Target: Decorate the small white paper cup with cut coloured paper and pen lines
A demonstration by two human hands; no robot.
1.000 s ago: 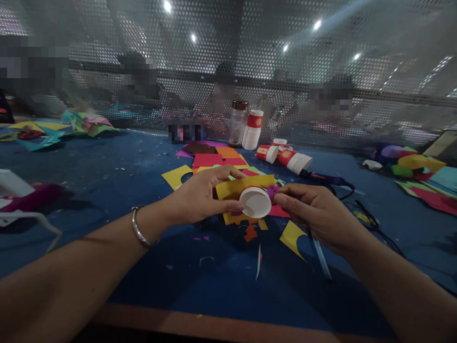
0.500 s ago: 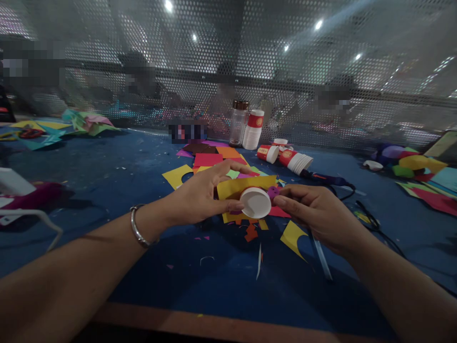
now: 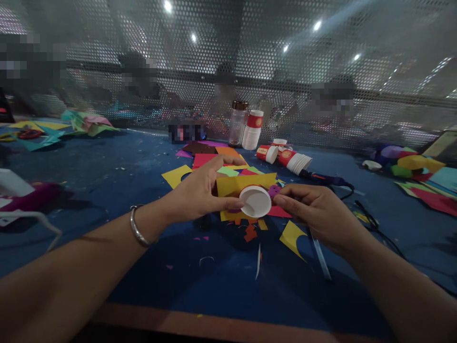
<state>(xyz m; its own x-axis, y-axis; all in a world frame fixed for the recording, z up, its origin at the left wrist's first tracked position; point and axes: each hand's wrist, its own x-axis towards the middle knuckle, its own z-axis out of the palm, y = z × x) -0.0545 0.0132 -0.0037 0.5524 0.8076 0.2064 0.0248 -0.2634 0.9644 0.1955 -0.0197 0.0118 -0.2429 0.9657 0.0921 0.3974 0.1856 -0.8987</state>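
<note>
My left hand (image 3: 194,194) is around the left side of a white paper cup (image 3: 255,202), its thumb at the rim and its index finger raised over the top. The cup's open mouth faces me. A strip of yellow paper (image 3: 246,183) lies along the cup's upper side; how it is fixed there is hidden. At the cup's right side, my right hand (image 3: 314,207) pinches a small purple piece (image 3: 274,191) with dark marks on it, between thumb and fingers. The purple piece is close against the cup; I cannot tell whether it is stuck on.
Coloured paper sheets (image 3: 205,159) and orange scraps (image 3: 250,232) lie on the blue table (image 3: 160,276). Behind stand a clear jar (image 3: 237,125) and stacked paper cups (image 3: 253,129), with fallen cups (image 3: 294,161) beside them. A dark cable (image 3: 367,212) runs along the right.
My left index finger has lifted slightly off the yellow paper, and the left thumb lies straighter against the cup. The cup and my right hand have barely moved.
</note>
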